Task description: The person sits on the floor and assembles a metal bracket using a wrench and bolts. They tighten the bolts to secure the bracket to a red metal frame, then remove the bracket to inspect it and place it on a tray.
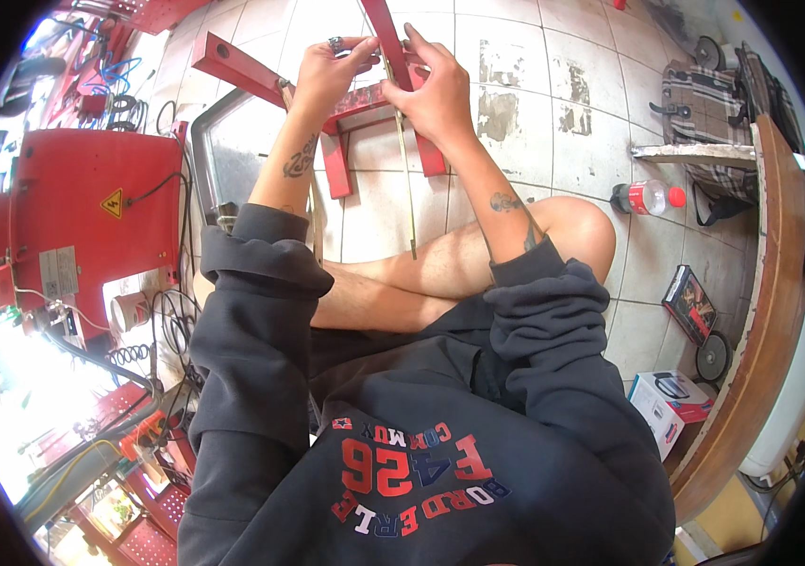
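A red metal frame (362,113) stands on the floor before my crossed legs, with a red post (381,28) rising from it. A thin yellowish strip (406,174) hangs along the post, its lower end over my shin. With fingertips pinched at the strip's upper part, my left hand (327,75) is to the left of the post; a ring shows on one finger. My right hand (436,99) curls in from the right side, thumb against the strip and fingers beside the post. Its exact grip is partly hidden by the post.
A red machine (91,203) with cables stands at left, near a grey-framed panel (223,141). To the right are a cola bottle (648,198), a flat dark case (690,305), a box (667,406), a plaid bag (700,104) and a curved wooden edge (771,311).
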`<state>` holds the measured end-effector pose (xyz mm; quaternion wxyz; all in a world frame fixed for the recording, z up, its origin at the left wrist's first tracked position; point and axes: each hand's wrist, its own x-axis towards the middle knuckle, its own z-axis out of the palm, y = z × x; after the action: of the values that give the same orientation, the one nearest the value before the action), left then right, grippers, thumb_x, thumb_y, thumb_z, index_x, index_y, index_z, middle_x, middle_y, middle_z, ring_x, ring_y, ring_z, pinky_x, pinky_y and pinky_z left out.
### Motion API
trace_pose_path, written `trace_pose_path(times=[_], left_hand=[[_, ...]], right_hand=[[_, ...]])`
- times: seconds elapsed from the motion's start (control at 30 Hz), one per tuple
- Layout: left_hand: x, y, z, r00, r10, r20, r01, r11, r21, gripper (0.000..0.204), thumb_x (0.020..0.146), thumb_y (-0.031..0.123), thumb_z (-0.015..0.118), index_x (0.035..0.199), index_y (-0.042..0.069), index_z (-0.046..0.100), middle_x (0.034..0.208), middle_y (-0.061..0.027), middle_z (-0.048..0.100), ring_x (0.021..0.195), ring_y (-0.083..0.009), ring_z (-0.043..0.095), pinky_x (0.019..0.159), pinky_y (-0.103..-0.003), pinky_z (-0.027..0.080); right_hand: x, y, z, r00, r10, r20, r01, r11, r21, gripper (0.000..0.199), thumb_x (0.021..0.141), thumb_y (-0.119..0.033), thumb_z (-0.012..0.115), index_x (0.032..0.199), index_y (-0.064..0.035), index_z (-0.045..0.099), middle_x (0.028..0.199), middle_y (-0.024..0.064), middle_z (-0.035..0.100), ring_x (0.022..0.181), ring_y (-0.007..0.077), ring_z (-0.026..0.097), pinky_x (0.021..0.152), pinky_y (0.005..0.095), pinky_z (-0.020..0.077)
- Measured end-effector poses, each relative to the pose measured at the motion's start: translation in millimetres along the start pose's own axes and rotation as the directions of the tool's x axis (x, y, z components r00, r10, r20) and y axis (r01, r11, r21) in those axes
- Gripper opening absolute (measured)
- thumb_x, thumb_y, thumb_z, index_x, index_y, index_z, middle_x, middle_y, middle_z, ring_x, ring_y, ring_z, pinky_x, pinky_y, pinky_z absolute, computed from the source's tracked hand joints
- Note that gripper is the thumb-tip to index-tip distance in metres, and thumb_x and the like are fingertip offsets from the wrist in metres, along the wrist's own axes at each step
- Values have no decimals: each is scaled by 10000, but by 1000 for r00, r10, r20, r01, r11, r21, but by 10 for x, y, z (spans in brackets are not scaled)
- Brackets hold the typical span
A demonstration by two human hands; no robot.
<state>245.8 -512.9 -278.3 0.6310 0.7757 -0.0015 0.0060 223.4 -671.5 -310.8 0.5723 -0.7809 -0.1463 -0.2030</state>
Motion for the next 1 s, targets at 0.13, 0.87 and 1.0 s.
trace_pose_path(times=[0.13, 0.87, 1.0], left_hand=[[34, -147, 10, 997, -73, 4, 71, 967, -243, 422, 916, 184, 682, 1210, -97, 570, 1056, -137, 672, 942, -202, 672, 857, -281, 559], [48, -146, 218, 886, -407, -221, 388, 913, -122, 435, 886, 364, 662, 1022, -48, 682, 608, -24, 530, 538, -118, 503, 498, -294, 416], [-89, -78, 285, 923, -289, -255, 298, 955, -4, 414, 859, 357, 721, 973, -40, 703, 581, -21, 557, 498, -102, 515, 476, -284, 432]], right_hand=[[0, -13, 1, 1000, 25, 4, -25, 999, 25, 723, 658, -111, 765, 1326, 37, 530, 938, 136, 631, 831, 235, 654, 785, 327, 540], [-10, -9, -16, 997, 72, 37, -71, 997, -30, 667, 687, -121, 774, 1298, 32, 554, 1074, 135, 644, 979, 241, 656, 869, 346, 536], [-10, -16, -37, 999, 36, -19, -35, 998, 51, 591, 657, -101, 766, 1215, 21, 616, 958, 140, 646, 827, 259, 669, 754, 353, 542]])
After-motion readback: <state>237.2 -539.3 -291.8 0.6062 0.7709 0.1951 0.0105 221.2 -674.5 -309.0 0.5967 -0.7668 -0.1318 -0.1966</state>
